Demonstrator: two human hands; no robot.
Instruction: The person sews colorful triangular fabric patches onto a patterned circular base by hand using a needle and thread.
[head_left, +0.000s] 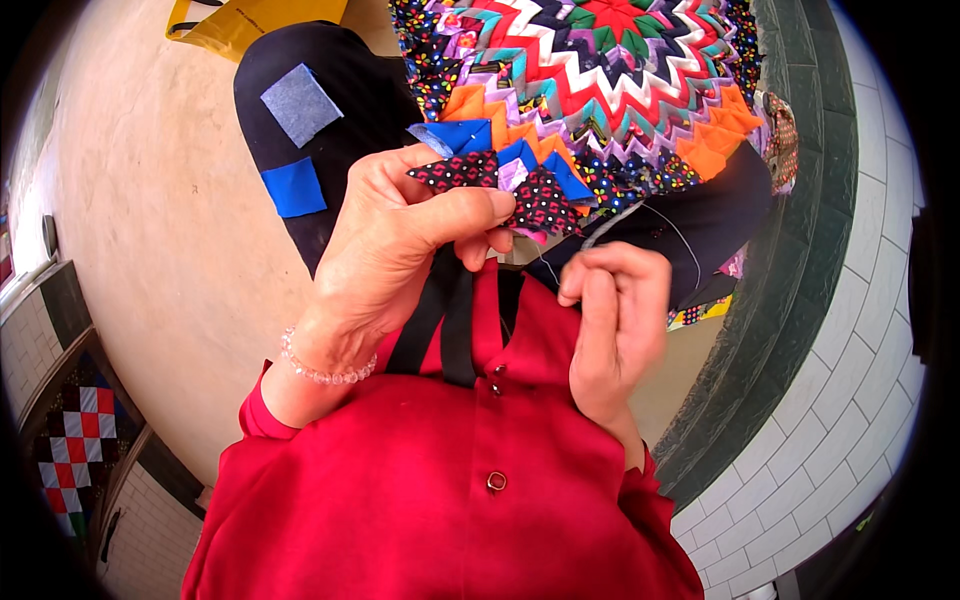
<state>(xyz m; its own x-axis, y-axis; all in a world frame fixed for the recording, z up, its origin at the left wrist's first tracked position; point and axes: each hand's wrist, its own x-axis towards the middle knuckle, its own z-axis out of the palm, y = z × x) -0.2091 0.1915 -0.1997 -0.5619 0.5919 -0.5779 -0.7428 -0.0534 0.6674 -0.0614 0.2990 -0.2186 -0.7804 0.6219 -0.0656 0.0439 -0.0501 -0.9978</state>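
Note:
A round patchwork piece (615, 97) of folded fabric points in rings of many colours lies over my lap. My left hand (427, 217) pinches its near edge, thumb on top of a black patterned fabric piece (541, 201). Around that thumb sit folded blue pieces (517, 154) and a small lilac patch (513, 174). My right hand (622, 315) is just below and right of the edge, its fingers curled together at a thin white thread (686, 244) that loops from the work. Motion blurs those fingertips, and no needle can be made out.
On my dark-trousered left leg rest a pale blue fabric square (302, 105) and a bright blue one (295, 187). A yellow bag (247, 26) stands on the floor at upper left. Dark stone edging (810, 217) and white tiles (862, 292) run along the right.

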